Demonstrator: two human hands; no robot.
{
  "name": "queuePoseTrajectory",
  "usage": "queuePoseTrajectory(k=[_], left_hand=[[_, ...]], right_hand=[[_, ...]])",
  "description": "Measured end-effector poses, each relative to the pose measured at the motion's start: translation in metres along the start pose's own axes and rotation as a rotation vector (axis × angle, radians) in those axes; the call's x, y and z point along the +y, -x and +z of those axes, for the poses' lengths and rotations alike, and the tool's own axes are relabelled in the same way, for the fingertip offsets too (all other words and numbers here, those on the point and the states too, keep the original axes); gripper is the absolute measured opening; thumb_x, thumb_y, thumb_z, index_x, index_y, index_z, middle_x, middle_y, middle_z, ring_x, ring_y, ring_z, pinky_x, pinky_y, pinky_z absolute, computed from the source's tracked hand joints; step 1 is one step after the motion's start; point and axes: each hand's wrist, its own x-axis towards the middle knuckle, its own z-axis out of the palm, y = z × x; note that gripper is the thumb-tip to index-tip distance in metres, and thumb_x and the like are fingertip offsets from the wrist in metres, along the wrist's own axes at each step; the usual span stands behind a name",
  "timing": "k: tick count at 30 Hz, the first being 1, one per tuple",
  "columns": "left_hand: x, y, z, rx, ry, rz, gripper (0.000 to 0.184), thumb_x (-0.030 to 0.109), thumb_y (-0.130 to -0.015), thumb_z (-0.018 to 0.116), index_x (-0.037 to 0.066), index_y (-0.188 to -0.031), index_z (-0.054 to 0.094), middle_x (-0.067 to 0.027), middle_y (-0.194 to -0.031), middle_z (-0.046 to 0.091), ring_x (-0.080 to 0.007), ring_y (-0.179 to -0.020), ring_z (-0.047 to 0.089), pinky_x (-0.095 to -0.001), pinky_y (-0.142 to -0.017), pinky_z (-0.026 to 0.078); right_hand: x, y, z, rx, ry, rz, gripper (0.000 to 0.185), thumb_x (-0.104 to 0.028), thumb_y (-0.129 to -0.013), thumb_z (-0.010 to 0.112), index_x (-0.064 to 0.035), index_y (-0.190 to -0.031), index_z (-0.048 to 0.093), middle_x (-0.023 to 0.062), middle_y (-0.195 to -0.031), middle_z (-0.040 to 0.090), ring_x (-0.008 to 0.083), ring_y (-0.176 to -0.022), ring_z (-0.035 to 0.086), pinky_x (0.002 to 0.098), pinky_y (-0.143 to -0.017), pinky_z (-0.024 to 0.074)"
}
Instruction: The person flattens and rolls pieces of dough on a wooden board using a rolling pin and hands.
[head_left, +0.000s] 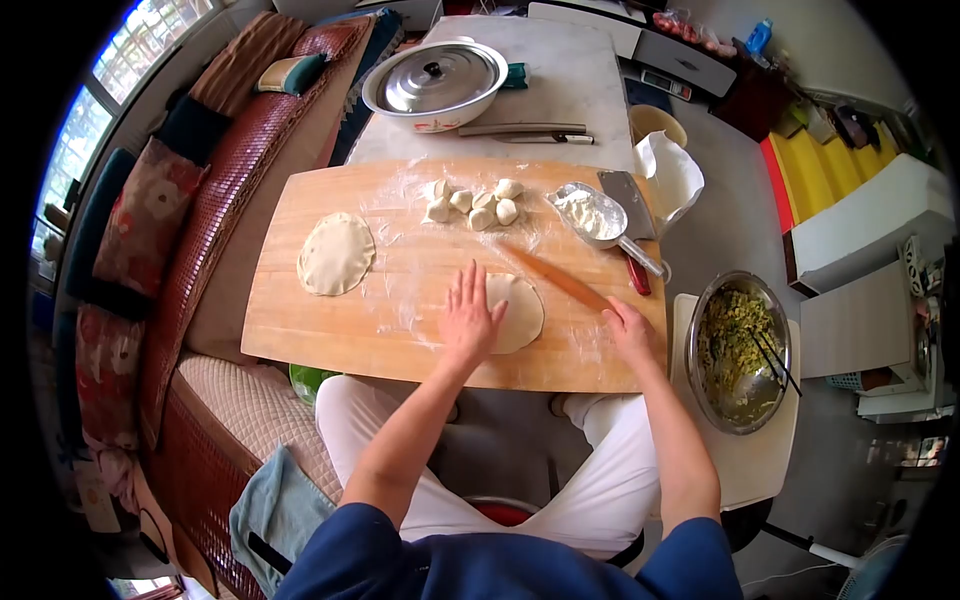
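Observation:
My left hand (470, 318) lies with fingers stretched out over the left edge of a flat round dough sheet (520, 318) on the wooden board (400, 350). In my right hand (630, 330) is the near end of a wooden rolling pin (555, 275), which slants up and left just beyond that sheet. Farther left on the board rests another flat dough round (336, 254) with a crimped-looking rim. Several small dough balls (482, 206) sit grouped near the far side. Right of them, a metal scoop (598, 217) holds white flour, beside a cleaver (627, 200) with a red handle.
A lidded white basin (440, 90) stands on the marble table (560, 60) behind the board, with a long dark knife-like tool (540, 133) near it. At right, a steel bowl (740, 400) holds chopped green and yellow filling and chopsticks. A sofa (220, 170) runs along the left.

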Motion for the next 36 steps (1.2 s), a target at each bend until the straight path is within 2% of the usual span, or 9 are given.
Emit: queuePoseTrajectory(k=[2, 6, 11, 16, 21, 26, 31, 33, 36], left_hand=[[0.012, 0.009, 0.006, -0.111, -0.081, 0.018, 0.082, 0.056, -0.092, 0.056, 0.012, -0.156, 0.029, -0.0082, -0.165, 0.024, -0.0328, -0.151, 0.022, -0.0513, -0.122, 0.019], [-0.006, 0.017, -0.01, -0.169, -0.126, 0.505, 0.085, 0.057, -0.085, 0.064, 0.015, -0.153, 0.037, -0.0061, -0.163, 0.028, -0.0328, -0.151, 0.022, -0.0549, -0.122, 0.018], [-0.038, 0.049, -0.051, -0.136, 0.064, 0.327, 0.084, 0.05, -0.085, 0.068, 0.013, -0.153, 0.036, -0.0065, -0.162, 0.029, -0.0339, -0.152, 0.018, -0.0537, -0.122, 0.017], [-0.028, 0.062, -0.038, -0.178, -0.064, 0.26, 0.088, 0.052, -0.085, 0.066, 0.01, -0.154, 0.031, -0.0079, -0.163, 0.026, -0.0347, -0.152, 0.019, -0.0532, -0.122, 0.018], [-0.027, -0.013, -0.026, -0.034, -0.148, 0.091, 0.09, 0.057, -0.086, 0.063, 0.008, -0.155, 0.031, -0.0099, -0.163, 0.028, -0.0352, -0.15, 0.023, -0.0519, -0.121, 0.022], [-0.004, 0.063, -0.039, -0.194, -0.037, 0.313, 0.098, 0.064, -0.081, 0.065, 0.008, -0.155, 0.032, -0.009, -0.163, 0.028, -0.0347, -0.15, 0.023, -0.0519, -0.12, 0.024], [-0.007, 0.07, -0.037, -0.17, -0.037, 0.322, 0.105, 0.067, -0.079, 0.062, 0.006, -0.156, 0.026, -0.0122, -0.162, 0.028, -0.0386, -0.15, 0.022, -0.0541, -0.12, 0.021], [-0.015, 0.027, -0.02, -0.054, -0.032, 0.231, 0.089, 0.058, -0.088, 0.06, 0.006, -0.154, 0.031, -0.011, -0.164, 0.025, -0.0391, -0.15, 0.022, -0.055, -0.119, 0.022], [-0.013, -0.004, -0.017, -0.199, 0.011, 0.2, 0.078, 0.057, -0.095, 0.054, 0.008, -0.152, 0.036, -0.011, -0.165, 0.022, -0.039, -0.15, 0.021, -0.0547, -0.12, 0.02]], right_hand=[[0.015, 0.004, 0.003, 0.093, -0.08, 0.172, 0.033, -0.025, -0.091, 0.07, -0.0044, -0.116, 0.068, 0.0168, -0.107, 0.07, 0.0346, -0.094, 0.068, 0.0401, -0.077, 0.0528], [0.0, 0.021, -0.026, 0.008, 0.093, 0.141, 0.037, -0.027, -0.088, 0.073, -0.0053, -0.118, 0.068, 0.0146, -0.107, 0.07, 0.0336, -0.094, 0.068, 0.0396, -0.079, 0.0528], [0.0, 0.037, -0.027, -0.092, 0.162, -0.355, 0.037, -0.028, -0.08, 0.078, -0.0109, -0.112, 0.071, 0.011, -0.104, 0.07, 0.0303, -0.095, 0.067, 0.0383, -0.08, 0.0517], [-0.035, 0.007, -0.002, -0.232, 0.358, -0.245, 0.034, -0.027, -0.082, 0.075, -0.0217, -0.116, 0.069, 0.001, -0.118, 0.062, 0.0266, -0.118, 0.052, 0.0467, -0.103, 0.0364], [-0.012, -0.032, 0.024, -0.013, 0.399, -0.355, 0.039, -0.026, -0.081, 0.076, -0.0223, -0.119, 0.069, 0.0027, -0.13, 0.06, 0.0266, -0.126, 0.05, 0.0458, -0.108, 0.0351], [0.013, 0.015, 0.014, -0.072, 0.364, -0.45, 0.044, -0.019, -0.077, 0.078, -0.0181, -0.12, 0.068, 0.0034, -0.139, 0.055, 0.0261, -0.135, 0.045, 0.0462, -0.113, 0.032], [-0.03, 0.018, 0.0, -0.088, 0.401, -0.451, 0.052, -0.015, -0.075, 0.079, -0.019, -0.125, 0.064, 0.0037, -0.131, 0.057, 0.0255, -0.126, 0.05, 0.0465, -0.104, 0.0386], [-0.037, -0.001, 0.003, -0.095, 0.391, -0.438, 0.056, -0.014, -0.074, 0.079, -0.0194, -0.127, 0.062, 0.0034, -0.124, 0.058, 0.0252, -0.12, 0.053, 0.0452, -0.1, 0.0411], [-0.02, -0.011, 0.015, -0.133, 0.335, -0.43, 0.057, -0.01, -0.072, 0.08, -0.019, -0.125, 0.063, 0.0036, -0.108, 0.059, 0.0251, -0.107, 0.057, 0.04, -0.092, 0.0454]])
